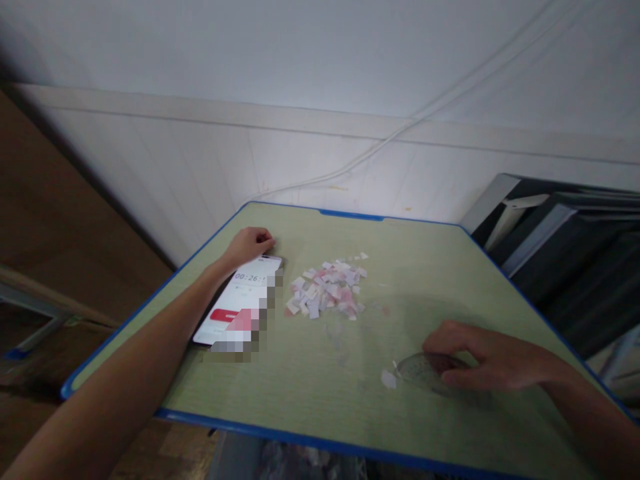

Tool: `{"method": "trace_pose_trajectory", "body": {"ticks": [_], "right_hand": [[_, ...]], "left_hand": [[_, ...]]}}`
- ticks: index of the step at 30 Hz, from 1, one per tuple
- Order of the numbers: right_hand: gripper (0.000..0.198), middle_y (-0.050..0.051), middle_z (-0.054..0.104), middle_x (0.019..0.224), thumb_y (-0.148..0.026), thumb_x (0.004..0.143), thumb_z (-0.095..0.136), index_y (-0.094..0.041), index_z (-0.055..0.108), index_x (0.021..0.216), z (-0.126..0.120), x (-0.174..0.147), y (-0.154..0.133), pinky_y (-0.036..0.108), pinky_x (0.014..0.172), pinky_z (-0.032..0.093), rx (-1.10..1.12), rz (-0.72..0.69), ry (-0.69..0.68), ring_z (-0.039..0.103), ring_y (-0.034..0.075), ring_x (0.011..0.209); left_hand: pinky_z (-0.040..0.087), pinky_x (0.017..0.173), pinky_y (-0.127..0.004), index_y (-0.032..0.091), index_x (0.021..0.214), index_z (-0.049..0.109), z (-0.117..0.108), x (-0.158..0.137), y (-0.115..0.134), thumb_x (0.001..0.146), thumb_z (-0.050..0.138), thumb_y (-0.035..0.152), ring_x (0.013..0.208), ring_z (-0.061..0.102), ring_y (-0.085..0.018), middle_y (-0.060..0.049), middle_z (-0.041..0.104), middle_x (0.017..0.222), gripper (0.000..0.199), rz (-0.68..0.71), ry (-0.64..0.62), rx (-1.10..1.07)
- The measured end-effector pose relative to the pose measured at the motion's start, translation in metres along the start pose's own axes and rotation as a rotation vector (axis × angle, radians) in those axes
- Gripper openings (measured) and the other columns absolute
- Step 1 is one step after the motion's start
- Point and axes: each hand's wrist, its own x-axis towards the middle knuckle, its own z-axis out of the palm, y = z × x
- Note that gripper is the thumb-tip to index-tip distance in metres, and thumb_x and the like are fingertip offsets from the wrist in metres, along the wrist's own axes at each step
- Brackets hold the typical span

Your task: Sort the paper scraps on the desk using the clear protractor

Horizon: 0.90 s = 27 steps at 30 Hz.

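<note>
My right hand [475, 357] is low over the right front of the table. Its thumb and fingers pinch a see-through, rounded piece [423, 371], blurred, that looks like a clear plastic dish or lid. A white scrap of paper [389, 379] lies beside its left edge. My left hand [249, 245] rests on the table past the top end of a phone [245, 293], fingers curled in loosely with nothing seen in them. The phone lies face up under my left forearm, its screen showing a running-time display. Right of it spreads a pile of small white and pink paper pieces [327, 290].
The green tabletop [310, 393] has a blue rim and stands against a white panelled wall [320, 153], where a white cable runs. Dark folded furniture [575, 233] leans at the right. A brown wooden panel [65, 200] stands at the left.
</note>
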Motion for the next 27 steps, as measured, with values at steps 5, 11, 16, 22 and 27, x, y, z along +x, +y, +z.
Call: {"method": "trace_pose_trajectory", "body": {"ticks": [5,11,16,22,27], "right_hand": [[0.037,0.0,0.05,0.062,-0.046,0.084,0.046,-0.016,0.053,0.062,0.0,-0.001,0.001,0.029,0.065,0.039,0.028,-0.069,-0.024,0.049,0.015,0.064],[0.027,0.001,0.051,0.063,-0.037,0.081,0.047,-0.017,0.051,0.062,0.005,0.006,-0.002,0.028,0.061,0.039,0.006,0.037,0.028,0.05,0.016,0.064],[0.027,0.002,0.05,0.064,-0.037,0.08,0.043,-0.017,0.05,0.063,0.009,0.01,-0.004,0.028,0.06,0.038,-0.013,0.053,0.02,0.05,0.016,0.064],[0.033,0.003,0.053,0.068,-0.042,0.082,0.042,-0.016,0.051,0.065,0.01,0.009,-0.007,0.029,0.063,0.038,-0.05,0.07,0.032,0.051,0.018,0.067],[0.023,0.004,0.057,0.071,-0.032,0.082,0.048,-0.016,0.055,0.068,0.013,0.007,-0.017,0.028,0.062,0.037,-0.108,0.097,0.065,0.054,0.017,0.068]], "left_hand": [[0.034,0.053,-0.026,0.016,0.061,0.057,0.0,0.001,0.0,0.067,0.05,0.036,0.056,0.051,-0.015,-0.004,0.059,0.058,0.022,-0.016,-0.004,0.009],[0.033,0.052,-0.025,0.016,0.062,0.058,0.0,0.001,-0.001,0.067,0.05,0.035,0.055,0.05,-0.014,-0.003,0.058,0.057,0.021,0.006,0.013,0.041],[0.032,0.052,-0.025,0.016,0.064,0.059,0.0,0.001,-0.002,0.068,0.05,0.036,0.054,0.049,-0.013,-0.002,0.058,0.057,0.022,0.011,0.014,0.053],[0.03,0.052,-0.025,0.017,0.062,0.057,0.0,0.0,-0.001,0.069,0.049,0.038,0.054,0.047,-0.013,-0.001,0.054,0.053,0.024,0.017,0.011,0.064],[0.031,0.052,-0.026,0.017,0.061,0.057,-0.002,-0.001,0.001,0.069,0.048,0.037,0.055,0.048,-0.014,-0.002,0.055,0.053,0.023,0.014,0.003,0.066]]}}
